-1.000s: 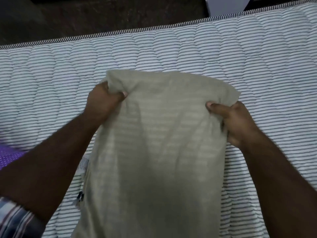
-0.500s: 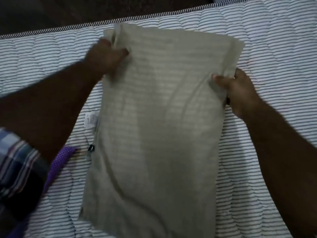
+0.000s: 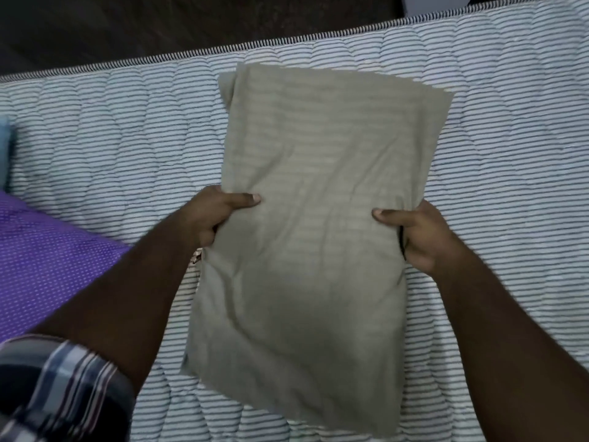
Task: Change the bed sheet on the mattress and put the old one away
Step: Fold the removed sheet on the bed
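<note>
A folded beige sheet lies lengthwise on the bare striped mattress, its far end near the mattress's far edge. My left hand grips the sheet's left edge about halfway along, thumb on top and fingers curled underneath. On the opposite side, my right hand grips the right edge the same way. The near half of the sheet stretches back toward me between my forearms.
A purple dotted cloth lies on the mattress at the left. A pale blue thing shows at the far left edge. Dark floor runs beyond the mattress's far edge, with a white object at the top right.
The far end of the sheet has been laid down on the mattress. Both hands have left the far corners and now grip the side edges midway along.
</note>
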